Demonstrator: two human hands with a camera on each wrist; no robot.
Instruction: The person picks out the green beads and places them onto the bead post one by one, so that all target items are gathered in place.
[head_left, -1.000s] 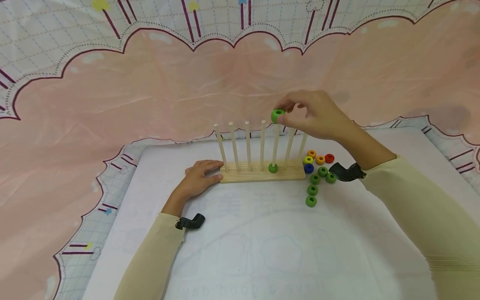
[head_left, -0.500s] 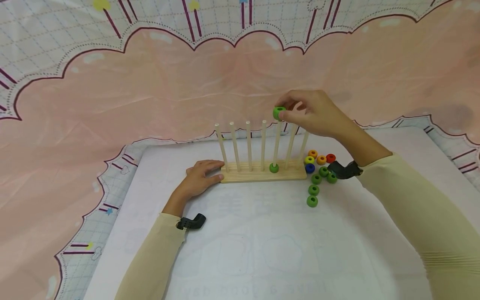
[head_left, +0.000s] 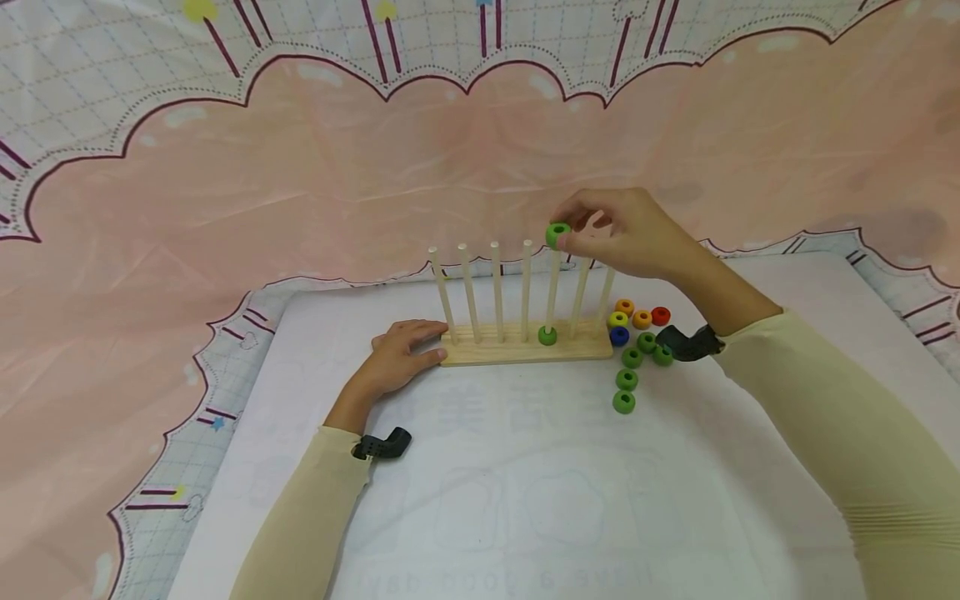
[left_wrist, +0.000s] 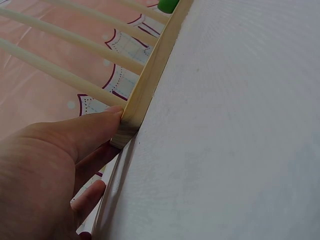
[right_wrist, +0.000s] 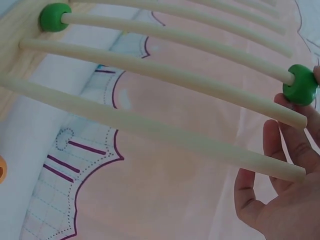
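A wooden peg stand [head_left: 495, 352] with several upright pegs stands on the white surface. My left hand [head_left: 397, 358] grips the left end of its base, with thumb and fingers about the corner in the left wrist view. Between thumb and fingers, my right hand [head_left: 626, 233] pinches a green bead [head_left: 558, 234] at the top of the fifth peg from the left. In the right wrist view that peg's tip meets the held bead [right_wrist: 300, 85]; how far it is inside is hidden. Another green bead [head_left: 547, 336] sits at the bottom of the same peg.
Right of the stand lie several loose green beads [head_left: 627, 379], a blue bead [head_left: 618, 336], a yellow bead [head_left: 618, 320], two orange beads [head_left: 642, 319] and a red bead [head_left: 660, 316]. A pink patterned cloth [head_left: 450, 167] spreads behind.
My right hand rose slightly with the green bead, then came down a little at the same peg's top. My left hand keeps its place on the stand's end.
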